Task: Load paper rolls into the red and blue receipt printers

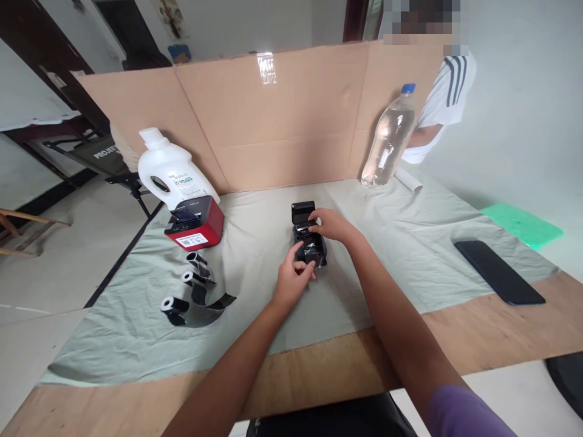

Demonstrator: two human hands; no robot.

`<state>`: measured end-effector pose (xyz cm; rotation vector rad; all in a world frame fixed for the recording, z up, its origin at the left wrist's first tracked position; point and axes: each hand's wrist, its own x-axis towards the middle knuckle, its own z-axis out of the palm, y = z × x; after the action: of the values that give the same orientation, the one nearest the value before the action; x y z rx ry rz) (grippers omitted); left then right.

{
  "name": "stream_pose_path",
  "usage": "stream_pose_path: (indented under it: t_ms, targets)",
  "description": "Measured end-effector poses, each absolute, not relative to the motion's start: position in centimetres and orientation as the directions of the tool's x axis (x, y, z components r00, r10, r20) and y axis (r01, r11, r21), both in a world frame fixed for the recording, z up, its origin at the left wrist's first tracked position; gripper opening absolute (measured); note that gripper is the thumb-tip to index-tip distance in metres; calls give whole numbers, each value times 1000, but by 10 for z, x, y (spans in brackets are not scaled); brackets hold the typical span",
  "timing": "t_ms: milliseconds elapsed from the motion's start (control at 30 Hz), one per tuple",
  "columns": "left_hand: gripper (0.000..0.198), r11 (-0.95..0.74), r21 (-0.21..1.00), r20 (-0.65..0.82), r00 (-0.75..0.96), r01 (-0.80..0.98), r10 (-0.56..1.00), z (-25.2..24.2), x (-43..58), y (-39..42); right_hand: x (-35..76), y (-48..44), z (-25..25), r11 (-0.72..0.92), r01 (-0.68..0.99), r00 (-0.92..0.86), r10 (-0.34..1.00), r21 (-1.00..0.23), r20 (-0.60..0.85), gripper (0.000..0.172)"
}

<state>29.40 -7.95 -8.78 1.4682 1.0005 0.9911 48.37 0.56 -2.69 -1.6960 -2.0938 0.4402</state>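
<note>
A small black printer (pixel 306 229) with its lid raised sits in the middle of a grey-green cloth (pixel 255 243). My left hand (pixel 291 280) is at the printer's near end, fingers pinched on something dark and shiny there that I cannot make out. My right hand (pixel 331 224) rests on the printer's right side and top, fingers curled over the open compartment. What lies inside the compartment is mostly hidden by my fingers.
A red and black printer (pixel 195 226) stands at the left, with three black ribbon rolls (pixel 191 291) in front of it. A white jug (pixel 166 167), a clear bottle (pixel 389 139), a phone (pixel 498 272) and a cardboard screen (pixel 282 115) surround them. Another person's sleeve (pixel 449 85) shows behind.
</note>
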Motion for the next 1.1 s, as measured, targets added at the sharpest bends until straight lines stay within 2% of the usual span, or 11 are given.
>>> stream_pose_path:
  t_ms: [100, 200, 300, 400, 533, 667, 733, 800, 967, 1100]
  targets:
    - [72, -92, 994, 68, 313, 63, 947, -90, 295, -79, 481, 6, -30, 217, 834, -181, 976, -507, 119, 25]
    - [71, -60, 997, 41, 313, 51, 949, -90, 295, -75, 475, 6, -36, 172, 874, -146, 985, -454, 92, 28]
    - [72, -12, 999, 0, 299, 40, 954, -91, 295, -71, 467, 5, -40, 82, 921, -69, 996, -380, 47, 22]
    - [70, -20, 999, 6, 310, 42, 951, -95, 295, -69, 459, 4, -42, 9, 929, 13, 998, -370, 58, 17]
    - [66, -49, 997, 24, 332, 64, 943, -100, 295, -68, 457, 7, -46, -59, 885, 140, 980, -462, 144, 26]
    - [52, -68, 995, 37, 348, 77, 937, -101, 296, -67, 463, 17, -55, 9, 732, 221, 943, -681, 250, 46]
    - [41, -69, 994, 33, 363, 87, 931, -100, 296, -67, 468, 22, -58, 53, 651, 207, 947, -757, 244, 52]
    - [31, -76, 992, 33, 382, 98, 923, -98, 295, -68, 474, 24, -59, 73, 629, 181, 955, -774, 237, 51]
    - [25, -71, 992, 24, 404, 102, 915, -95, 294, -71, 484, 20, -49, 137, 686, 51, 971, -715, 235, 40]
    - [26, -45, 993, -2, 400, 110, 917, -95, 293, -72, 489, 9, -30, 161, 735, -75, 985, -658, 156, 34]
